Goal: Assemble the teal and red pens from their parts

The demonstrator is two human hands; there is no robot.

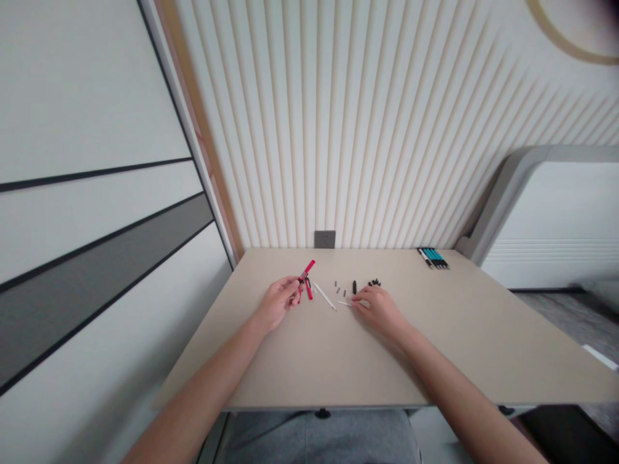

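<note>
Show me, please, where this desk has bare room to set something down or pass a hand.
Bare desk lies between both forearms, up to the front edge. Another patch lies right of the right hand, nearer than the teal pens. Crowded: between left hand and right hand, with pink parts, white tube, grey bits, black pieces.

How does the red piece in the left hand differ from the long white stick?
The red piece is held in the left hand; the white stick lies on the table. From the wearer's view, the red piece's far end leans right, while the white stick's far end leans left. Both are slim.
</note>
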